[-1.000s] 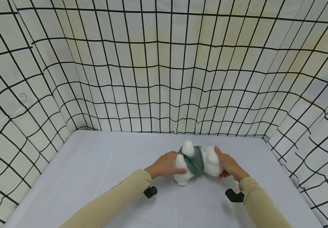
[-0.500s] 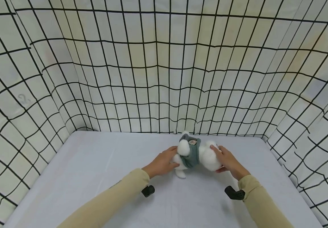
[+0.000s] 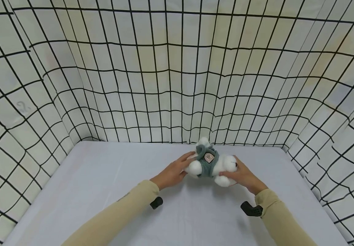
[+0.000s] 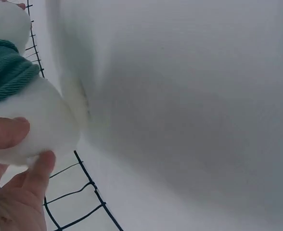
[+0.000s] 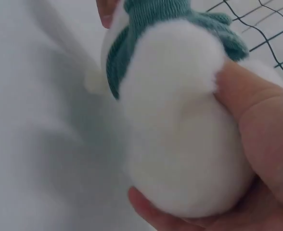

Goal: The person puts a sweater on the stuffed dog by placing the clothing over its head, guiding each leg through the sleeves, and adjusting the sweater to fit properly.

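A white plush toy [image 3: 218, 165] in a teal knitted sweater lies on its side between both hands. Its sweater [image 3: 211, 169] carries a small pale badge [image 3: 209, 157], and a dark spot shows on its head at the right. My left hand [image 3: 171, 175] holds the leg end, with thumb and fingers on the white fur [image 4: 45, 115] in the left wrist view. My right hand [image 3: 245, 177] grips the head end. In the right wrist view, its thumb and fingers [image 5: 271, 130] wrap round the fluffy head [image 5: 185, 149].
A white tabletop [image 3: 127, 157] lies under the toy. Black grid netting [image 3: 170, 85] over white sheeting rises at the back and both sides. Black wrist devices hang below each sleeve, at the left [image 3: 156, 203] and the right [image 3: 252, 208].
The toy has rolled in my hands, so the sweater's badge and part of the face now show. It has shifted slightly away toward the back netting, with both hands still on it.
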`<state>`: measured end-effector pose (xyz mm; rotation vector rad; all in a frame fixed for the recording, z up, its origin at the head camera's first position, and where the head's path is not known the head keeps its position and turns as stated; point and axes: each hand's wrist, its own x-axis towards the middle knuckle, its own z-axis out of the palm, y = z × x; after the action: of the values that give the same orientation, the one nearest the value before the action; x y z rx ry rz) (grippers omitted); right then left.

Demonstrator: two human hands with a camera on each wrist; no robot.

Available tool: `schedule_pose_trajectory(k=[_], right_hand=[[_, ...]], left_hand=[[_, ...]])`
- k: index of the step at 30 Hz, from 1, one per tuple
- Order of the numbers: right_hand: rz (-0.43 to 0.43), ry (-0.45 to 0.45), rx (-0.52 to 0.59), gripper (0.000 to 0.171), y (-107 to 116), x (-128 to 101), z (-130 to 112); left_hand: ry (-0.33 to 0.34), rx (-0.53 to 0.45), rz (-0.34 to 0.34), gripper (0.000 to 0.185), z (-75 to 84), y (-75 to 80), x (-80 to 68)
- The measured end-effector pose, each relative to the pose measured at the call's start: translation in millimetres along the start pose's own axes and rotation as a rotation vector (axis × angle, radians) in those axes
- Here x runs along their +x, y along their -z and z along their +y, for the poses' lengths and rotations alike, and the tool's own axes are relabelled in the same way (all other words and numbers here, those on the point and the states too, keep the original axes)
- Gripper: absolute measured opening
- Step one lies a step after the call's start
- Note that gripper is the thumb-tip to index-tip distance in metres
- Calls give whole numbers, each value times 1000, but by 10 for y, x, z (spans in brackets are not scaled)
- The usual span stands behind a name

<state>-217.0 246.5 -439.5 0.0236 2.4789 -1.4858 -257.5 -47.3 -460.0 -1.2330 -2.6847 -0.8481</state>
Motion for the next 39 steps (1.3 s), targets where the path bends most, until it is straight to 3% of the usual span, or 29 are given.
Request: schedule_pose_trajectory(k=[3,9,12,18,24,28,31,34,39], right_hand=[[74,23,-50,78,-19,15,0],[202,95,-147,74,-36,53,-7],[240,119,-175,75,-56,65,-32],[248,137,-188,77,-107,74,-84],[224,160,-203,77,-114,64,-119],[213,137,-180,76,-87,56,-98],[205,126,-166,77,-78,55,-75],[203,131,-161,77,-84,56,-67],[201,141,-160,77,-107,55,-82]], left_hand=[[5,2,18,59,7,26,19],[25,-108,235,27,97,124,78],[-14,-127,282,23,151,141,117],[-54,-92,155,33,218,105,155],[56,-293,72,24,177,154,189],[126,-351,0,23,86,184,210],[125,-367,-55,22,43,171,207],[97,-363,-52,18,51,144,206],[66,-281,11,10,88,119,201]])
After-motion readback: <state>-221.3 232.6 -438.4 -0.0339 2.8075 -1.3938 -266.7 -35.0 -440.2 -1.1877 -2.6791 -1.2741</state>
